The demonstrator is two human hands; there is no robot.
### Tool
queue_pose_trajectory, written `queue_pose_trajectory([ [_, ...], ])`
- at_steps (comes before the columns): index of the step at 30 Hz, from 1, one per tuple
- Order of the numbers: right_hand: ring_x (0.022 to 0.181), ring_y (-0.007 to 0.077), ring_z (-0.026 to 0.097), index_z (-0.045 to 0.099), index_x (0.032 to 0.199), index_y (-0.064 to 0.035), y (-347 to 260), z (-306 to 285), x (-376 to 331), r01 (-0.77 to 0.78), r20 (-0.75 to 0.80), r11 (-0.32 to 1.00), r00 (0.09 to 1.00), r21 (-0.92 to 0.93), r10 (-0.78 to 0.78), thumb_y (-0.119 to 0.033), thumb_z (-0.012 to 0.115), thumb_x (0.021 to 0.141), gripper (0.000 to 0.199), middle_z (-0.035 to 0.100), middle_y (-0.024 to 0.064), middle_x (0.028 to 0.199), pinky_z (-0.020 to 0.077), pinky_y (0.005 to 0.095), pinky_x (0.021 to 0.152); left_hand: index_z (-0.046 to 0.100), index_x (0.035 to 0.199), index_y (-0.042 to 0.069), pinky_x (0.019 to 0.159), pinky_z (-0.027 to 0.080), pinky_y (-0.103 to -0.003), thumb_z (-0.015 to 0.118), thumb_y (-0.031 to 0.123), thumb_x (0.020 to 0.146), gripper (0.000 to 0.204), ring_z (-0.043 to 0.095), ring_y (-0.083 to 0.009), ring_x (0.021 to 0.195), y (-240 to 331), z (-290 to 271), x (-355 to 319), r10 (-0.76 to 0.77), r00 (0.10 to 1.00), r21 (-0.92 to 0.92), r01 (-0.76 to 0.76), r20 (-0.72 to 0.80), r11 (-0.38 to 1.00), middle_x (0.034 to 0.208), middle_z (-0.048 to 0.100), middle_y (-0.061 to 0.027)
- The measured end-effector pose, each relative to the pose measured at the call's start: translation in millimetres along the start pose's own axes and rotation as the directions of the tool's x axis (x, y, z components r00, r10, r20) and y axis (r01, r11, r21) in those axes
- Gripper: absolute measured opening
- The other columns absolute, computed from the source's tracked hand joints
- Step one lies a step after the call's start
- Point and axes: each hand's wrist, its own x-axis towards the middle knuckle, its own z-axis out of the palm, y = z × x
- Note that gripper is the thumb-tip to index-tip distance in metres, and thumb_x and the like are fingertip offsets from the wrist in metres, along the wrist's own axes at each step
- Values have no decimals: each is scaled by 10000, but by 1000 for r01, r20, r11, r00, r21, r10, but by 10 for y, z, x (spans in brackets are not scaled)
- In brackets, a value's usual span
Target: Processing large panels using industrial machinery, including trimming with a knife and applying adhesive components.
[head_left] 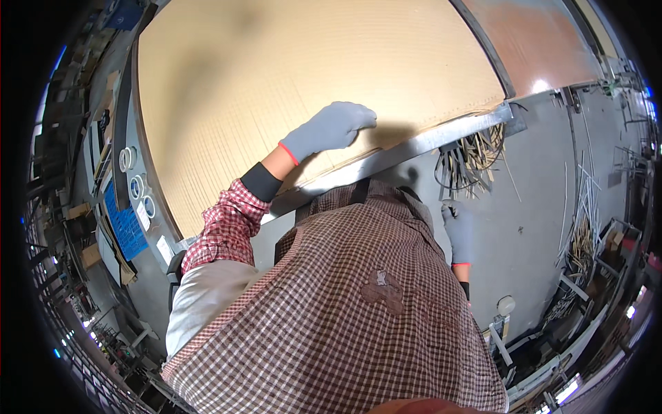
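Observation:
My left hand (334, 126), in a grey glove with a red cuff edge, is over the near part of a large sheet of corrugated cardboard (331, 55). Its fingers are curled in and nothing shows between them. Whether it rests on the sheet or hovers just above, I cannot tell. My right hand (458, 234), gloved the same way, hangs low at my right side, away from the table. Its fingers are blurred and partly hidden. A metal rail (400, 153) runs along the table's near edge, between the cardboard and my checked apron (345, 276).
A bundle of thin strips (472, 162) hangs under the rail at the right. Rolls of tape (136, 186) and a blue plastic crate (124, 224) are at the left. A brownish panel (531, 45) adjoins at far right. Long thin rods (586, 228) lie on the right.

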Motion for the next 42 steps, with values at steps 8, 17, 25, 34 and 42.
queue_pose_trajectory([
  [8,820,296,628,649,991,-9,233,-74,386,193,-10,979,981,72,-193,-130,589,851,195,645,185,913,475,362,728,665,918,38,759,506,-388,495,44,720,260,628,-308,846,-123,287,110,-70,998,126,70,2,990,938,664,-132],
  [17,750,284,632,628,943,22,796,-584,1296,308,131,947,939,86,-318,-128,572,836,193,629,195,825,470,362,664,689,767,102,651,508,-391,584,219,699,171,644,-314,749,157,136,730,-601,774,298,537,199,790,783,674,-122],
  [25,740,228,633,659,957,-10,1363,-1077,2107,335,135,940,930,64,-341,-190,594,814,239,649,158,807,480,332,661,696,707,67,748,480,-383,436,837,704,813,631,-310,706,241,89,1338,-824,382,364,760,419,538,668,635,-137],
  [34,782,344,649,667,952,-66,1782,-1338,2463,370,181,927,909,66,-376,-273,616,810,256,659,174,817,486,402,662,695,1005,42,772,495,-367,368,912,665,990,660,-302,843,247,317,1646,-894,329,504,741,305,444,897,683,-168],
  [42,775,327,659,663,970,-34,1946,-1588,2591,315,222,941,915,127,-336,-253,615,815,272,670,169,828,494,378,670,722,792,79,655,492,-339,587,724,690,667,670,-266,745,435,383,1862,-919,362,659,655,156,370,757,682,-123],
])
